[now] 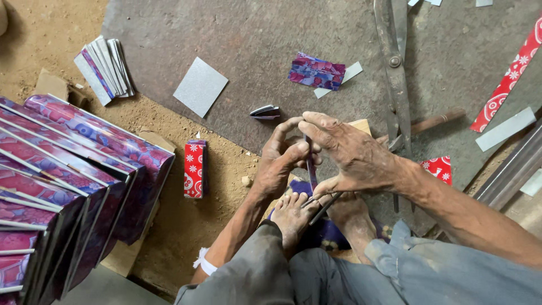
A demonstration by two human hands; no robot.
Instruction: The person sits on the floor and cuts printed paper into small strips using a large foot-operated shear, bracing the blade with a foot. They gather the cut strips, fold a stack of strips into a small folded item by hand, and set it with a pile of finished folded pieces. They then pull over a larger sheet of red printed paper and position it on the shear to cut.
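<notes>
My left hand (282, 158) and my right hand (347, 152) meet at the middle and both pinch a thin, upright purple-printed metal strip (310, 165). The strip's lower end reaches down between my bare feet (293, 212), which rest on a purple patterned piece. A slim dark metal rod (324, 208) lies under my right hand by the toes. A small folded purple piece (265, 112) lies just beyond my left hand's fingers.
Large metal shears (395, 73) lie on the grey floor slab beyond my right hand. Stacked purple printed boxes (68, 169) fill the left. A red patterned piece (194, 169), a grey square sheet (200, 86), a bundle of folded pieces (104, 68) and red strips (508, 79) lie around.
</notes>
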